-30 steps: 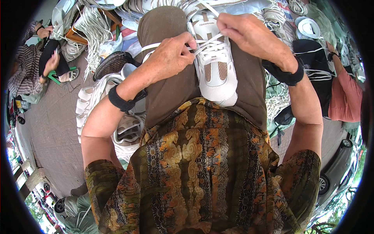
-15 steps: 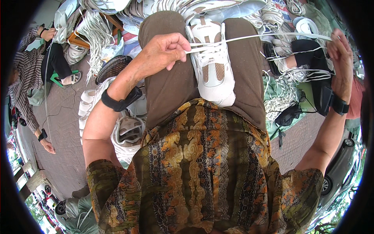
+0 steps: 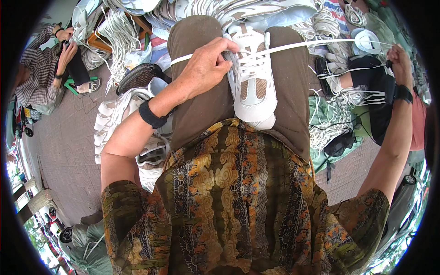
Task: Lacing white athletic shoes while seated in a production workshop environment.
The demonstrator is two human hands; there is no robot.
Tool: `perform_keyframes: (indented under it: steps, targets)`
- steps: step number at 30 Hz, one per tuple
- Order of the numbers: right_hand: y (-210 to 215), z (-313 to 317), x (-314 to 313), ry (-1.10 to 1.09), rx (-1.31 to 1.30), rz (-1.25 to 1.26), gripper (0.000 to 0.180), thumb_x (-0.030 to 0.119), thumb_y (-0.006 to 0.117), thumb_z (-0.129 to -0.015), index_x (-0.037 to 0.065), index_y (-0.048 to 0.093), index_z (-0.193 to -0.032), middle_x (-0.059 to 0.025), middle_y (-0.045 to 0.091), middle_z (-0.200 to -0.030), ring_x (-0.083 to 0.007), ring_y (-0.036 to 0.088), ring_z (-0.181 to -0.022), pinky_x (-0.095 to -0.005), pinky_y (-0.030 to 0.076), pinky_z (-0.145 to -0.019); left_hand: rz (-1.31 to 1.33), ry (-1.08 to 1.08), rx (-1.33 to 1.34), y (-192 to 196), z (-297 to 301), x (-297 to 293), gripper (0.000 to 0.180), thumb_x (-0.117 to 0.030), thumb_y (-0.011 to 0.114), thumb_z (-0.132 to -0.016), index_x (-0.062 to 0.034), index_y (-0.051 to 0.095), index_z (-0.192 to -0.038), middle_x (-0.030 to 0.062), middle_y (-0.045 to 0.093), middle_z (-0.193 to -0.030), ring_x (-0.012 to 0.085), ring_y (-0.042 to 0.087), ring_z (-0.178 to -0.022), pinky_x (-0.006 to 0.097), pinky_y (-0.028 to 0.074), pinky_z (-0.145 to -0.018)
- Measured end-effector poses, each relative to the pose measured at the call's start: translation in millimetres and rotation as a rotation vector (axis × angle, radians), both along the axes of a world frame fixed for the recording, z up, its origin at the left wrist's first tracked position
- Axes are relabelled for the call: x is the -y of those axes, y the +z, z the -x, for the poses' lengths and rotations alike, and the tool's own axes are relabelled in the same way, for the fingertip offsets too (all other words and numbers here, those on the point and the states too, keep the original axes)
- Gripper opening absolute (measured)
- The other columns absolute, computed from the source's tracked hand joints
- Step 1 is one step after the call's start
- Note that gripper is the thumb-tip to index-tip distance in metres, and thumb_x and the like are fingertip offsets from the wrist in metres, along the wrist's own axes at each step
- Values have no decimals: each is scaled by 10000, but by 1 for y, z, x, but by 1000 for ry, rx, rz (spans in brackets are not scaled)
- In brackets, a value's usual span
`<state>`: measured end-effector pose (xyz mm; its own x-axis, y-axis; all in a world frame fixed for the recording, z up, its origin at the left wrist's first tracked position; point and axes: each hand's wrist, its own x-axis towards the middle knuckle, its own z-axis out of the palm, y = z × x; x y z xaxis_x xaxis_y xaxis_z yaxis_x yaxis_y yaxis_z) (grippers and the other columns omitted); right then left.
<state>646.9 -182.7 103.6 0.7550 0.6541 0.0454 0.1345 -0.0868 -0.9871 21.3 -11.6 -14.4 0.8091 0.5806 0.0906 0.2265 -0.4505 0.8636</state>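
A white and beige sneaker (image 3: 255, 89) with brown mesh panels lies between my thighs, toe toward my belly. White lacing crosses its upper part. My left hand (image 3: 211, 64) is closed on the sneaker's left edge by the eyelets, index finger reaching over the rim. One loose lace end (image 3: 181, 59) comes out from under this hand and lies over my left thigh. Far to the right, my right hand (image 3: 399, 60) pinches the other end of the shoelace (image 3: 316, 43), which runs taut from the sneaker across my right thigh. The right fingertips are small and slightly blurred.
Piled sneaker uppers (image 3: 220, 13) lie beyond my knees. Several light shoes (image 3: 107, 119) stand beside my left arm. A bundle of white laces (image 3: 117, 39) hangs at the far left; more laces (image 3: 330, 114) lie at right. Another person in a checked shirt (image 3: 39, 73) sits at left.
My left hand has gone from pinching a lace to the sneaker's edge, and a lace end now lies over my left thigh. My right hand has lowered slightly. The other person's hands have come together.
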Motion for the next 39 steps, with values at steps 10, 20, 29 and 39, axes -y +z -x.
perform_keyframes:
  steps: [10, 20, 29, 39]
  targets:
    - [-105, 176, -26, 240, 802, 423, 245, 207, 582, -957, 24, 644, -1109, -51, 675, -880, -118, 553, -578, -260, 449, -559, -740, 34, -121, 8, 19, -14, 225, -49, 602, -865, -46, 580, -1089, 134, 591, -972, 333, 618, -689, 404, 492, -615]
    - [-90, 397, -48, 726, 1280, 171, 308, 39, 662, -835, 23, 586, -1133, -138, 627, -1026, -321, 661, -810, -371, 538, -650, -923, -22, -325, 14, 32, -21, 135, -34, 598, -858, -49, 589, -993, 140, 584, -903, 365, 600, -692, 427, 471, -575]
    - [-91, 367, -56, 500, 1613, 168, 185, 14, 568, -763, 85, 528, -930, -75, 542, -854, -264, 620, -735, -377, 512, -564, -330, 20, -224, 26, 74, -40, 118, -84, 665, -862, -61, 625, -971, -5, 466, -645, 101, 426, -559, 268, 357, -515]
    - [-75, 263, -1, 214, 1523, 492, 127, 1, 485, -850, 37, 527, -965, -201, 626, -834, -412, 636, -766, -488, 501, -641, -1002, 128, -361, -7, 106, -49, 85, -34, 547, -851, -53, 482, -901, 123, 566, -698, 319, 620, -631, 424, 482, -531]
